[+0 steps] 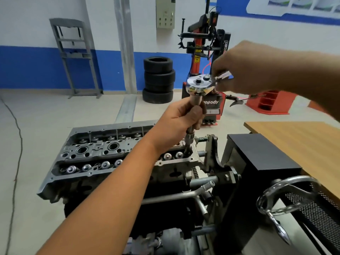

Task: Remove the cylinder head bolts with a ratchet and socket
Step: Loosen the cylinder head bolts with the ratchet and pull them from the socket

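Note:
A bare grey cylinder head with exposed valve springs sits on an engine stand. A chrome ratchet stands upright above its right end, on a long extension and socket that reach down into a bolt hole at the head's right edge. My left hand grips the extension just under the ratchet head. My right hand holds the ratchet's handle, which is mostly hidden in its fingers. The bolt itself is hidden by the socket.
The black stand frame and its chrome crank wheel are at the right. A wooden table lies behind them. On the floor stand stacked tyres, a red tyre changer and a grey press frame.

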`<state>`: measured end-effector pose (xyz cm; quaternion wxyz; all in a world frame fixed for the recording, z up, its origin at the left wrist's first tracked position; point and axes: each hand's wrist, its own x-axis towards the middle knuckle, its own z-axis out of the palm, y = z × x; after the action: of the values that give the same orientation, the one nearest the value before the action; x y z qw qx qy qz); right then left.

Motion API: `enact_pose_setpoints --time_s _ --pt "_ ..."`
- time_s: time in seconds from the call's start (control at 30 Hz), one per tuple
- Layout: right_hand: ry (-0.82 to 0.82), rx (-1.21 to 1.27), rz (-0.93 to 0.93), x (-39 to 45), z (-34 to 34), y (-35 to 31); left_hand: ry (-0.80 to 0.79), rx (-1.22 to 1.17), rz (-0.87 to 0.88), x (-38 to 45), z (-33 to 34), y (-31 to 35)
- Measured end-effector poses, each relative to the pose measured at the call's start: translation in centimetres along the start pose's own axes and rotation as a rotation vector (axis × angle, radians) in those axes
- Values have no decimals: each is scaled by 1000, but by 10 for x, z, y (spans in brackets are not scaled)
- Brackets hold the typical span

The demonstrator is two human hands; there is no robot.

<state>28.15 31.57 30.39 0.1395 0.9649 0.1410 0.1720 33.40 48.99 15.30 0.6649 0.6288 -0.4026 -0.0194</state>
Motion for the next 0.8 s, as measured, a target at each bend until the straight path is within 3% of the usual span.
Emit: enact_pose_setpoints --time_s 0.1,0.2,0.23,0.3,0.43,0.6,0.67,0.73,0.8 --pt "-134 148 30 -16 -9 -10 103 49 15 0 -3 -2" --pt "-499 712 148 -32 -22 -26 162 134 5 5 8 1" --pt "-544 772 151 -32 -23 -27 169 154 -6 5 10 2" --pt "-424 647 133 -24 -22 -18 150 153 -50 2 2 5" --pt "-12 304 105 -8 -17 -8 41 267 -107 -2 -7 17" --pt "56 79 -15 -11 -4 -21 194 411 -82 1 10 13" --pt "6 258 65 -22 2 -23 286 392 -72 2 11 9" --pt "-137 751 219 -35 9 -29 290 396 -68 5 15 8" --pt "-124 871 245 -36 17 -29 258 426 -68 7 15 9"
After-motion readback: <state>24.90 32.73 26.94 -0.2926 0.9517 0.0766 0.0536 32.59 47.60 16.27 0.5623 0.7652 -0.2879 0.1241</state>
